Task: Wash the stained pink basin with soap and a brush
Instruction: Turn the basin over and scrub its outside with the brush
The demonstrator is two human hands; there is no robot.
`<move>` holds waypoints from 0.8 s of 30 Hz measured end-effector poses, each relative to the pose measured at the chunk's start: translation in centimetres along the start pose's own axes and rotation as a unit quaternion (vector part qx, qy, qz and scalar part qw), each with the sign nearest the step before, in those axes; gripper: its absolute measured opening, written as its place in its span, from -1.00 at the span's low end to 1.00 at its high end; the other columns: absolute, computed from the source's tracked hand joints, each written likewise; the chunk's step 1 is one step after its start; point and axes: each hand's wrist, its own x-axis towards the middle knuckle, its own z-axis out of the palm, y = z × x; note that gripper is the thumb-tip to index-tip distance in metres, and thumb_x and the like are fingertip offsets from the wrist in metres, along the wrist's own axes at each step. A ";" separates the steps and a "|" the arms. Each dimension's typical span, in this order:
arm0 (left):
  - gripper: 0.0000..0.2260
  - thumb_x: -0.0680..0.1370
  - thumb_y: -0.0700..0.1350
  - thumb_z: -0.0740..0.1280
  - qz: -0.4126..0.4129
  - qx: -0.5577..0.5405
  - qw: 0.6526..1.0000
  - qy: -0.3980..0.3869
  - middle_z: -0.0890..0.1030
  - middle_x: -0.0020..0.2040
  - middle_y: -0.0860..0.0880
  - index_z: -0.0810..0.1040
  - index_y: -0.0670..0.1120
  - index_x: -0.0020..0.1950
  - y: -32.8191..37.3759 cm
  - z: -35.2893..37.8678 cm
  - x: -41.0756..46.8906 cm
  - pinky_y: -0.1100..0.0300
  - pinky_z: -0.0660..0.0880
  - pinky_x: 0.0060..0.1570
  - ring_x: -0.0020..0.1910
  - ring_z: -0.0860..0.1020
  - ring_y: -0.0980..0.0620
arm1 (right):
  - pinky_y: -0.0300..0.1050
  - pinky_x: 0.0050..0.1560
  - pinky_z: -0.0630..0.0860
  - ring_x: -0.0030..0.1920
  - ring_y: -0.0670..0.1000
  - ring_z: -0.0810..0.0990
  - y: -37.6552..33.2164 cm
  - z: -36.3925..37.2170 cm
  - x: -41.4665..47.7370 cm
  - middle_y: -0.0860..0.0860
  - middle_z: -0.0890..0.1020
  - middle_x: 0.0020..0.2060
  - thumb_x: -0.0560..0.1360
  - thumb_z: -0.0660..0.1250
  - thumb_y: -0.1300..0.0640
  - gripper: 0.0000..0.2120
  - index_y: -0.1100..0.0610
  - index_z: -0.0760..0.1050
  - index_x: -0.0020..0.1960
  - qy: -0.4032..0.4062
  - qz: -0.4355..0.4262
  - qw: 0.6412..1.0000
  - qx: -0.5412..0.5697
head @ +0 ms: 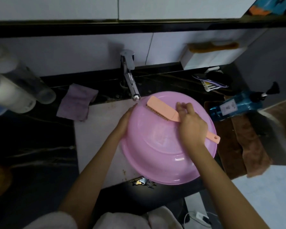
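Note:
The pink basin (157, 152) sits tilted in the white sink (96, 133), its inside facing me. My left hand (125, 120) grips its left rim. My right hand (191, 124) holds the handle of a peach scrubbing brush (162, 109). The brush bristles press against the basin's far inner wall near the rim. The handle's end with its hanging hole sticks out past my wrist to the right. The blue soap bottle (234, 105) lies on its side on the counter right of the basin.
A chrome tap (130, 78) stands over the sink's far edge. A purple cloth (77, 102) lies at left, a brown towel (248, 146) at right. White bottles (10, 96) stand far left. A second brush (213, 47) rests on a white box at the back right.

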 end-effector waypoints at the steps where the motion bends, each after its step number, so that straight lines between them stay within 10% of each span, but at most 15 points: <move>1: -0.82 0.60 -0.03 0.18 0.000 0.006 1.000 0.009 0.63 -0.20 0.17 0.57 0.04 -0.04 -0.7 -0.3 -0.8 0.34 0.45 -0.19 -0.18 0.55 0.22 | -0.13 -0.31 0.38 -0.02 0.17 0.58 0.0 0.0 0.1 0.07 0.41 0.33 0.54 0.18 0.29 -0.54 0.14 0.32 0.44 0.002 0.002 1.000 -0.002; 7: -0.72 0.51 -0.28 0.30 0.093 0.157 0.954 0.237 0.52 0.14 -0.06 0.50 -0.14 0.21 -5.6 -4.7 -2.9 0.32 0.46 0.01 0.07 0.51 -0.03 | -0.07 -0.33 0.47 -0.11 0.16 0.58 0.0 0.0 0.0 0.09 0.43 0.28 0.55 0.20 0.28 -0.56 0.16 0.33 0.42 -0.014 0.001 1.000 0.005; 12: -0.70 0.62 -0.02 0.13 -0.137 0.012 0.979 0.148 0.55 0.04 -0.14 0.51 -0.19 0.14 -4.8 -3.3 -3.9 0.14 0.48 -0.14 -0.12 0.52 -0.04 | -0.05 -0.24 0.45 -0.04 0.17 0.56 -0.2 -0.8 0.5 0.09 0.34 0.34 0.59 0.13 0.24 -0.55 0.14 0.23 0.47 -0.050 -0.021 0.999 -0.005; 24: -0.72 0.60 -0.10 0.21 -0.039 -0.131 0.938 0.320 0.59 -0.02 -0.05 0.50 -0.22 0.21 -2.2 -8.1 -11.2 0.15 0.47 -0.05 -0.11 0.56 -0.01 | -0.03 0.06 0.46 0.12 0.17 0.54 -4.9 4.4 3.5 0.08 0.44 0.18 0.58 0.17 0.04 -0.57 -0.06 0.30 0.44 -0.275 -0.189 0.920 0.203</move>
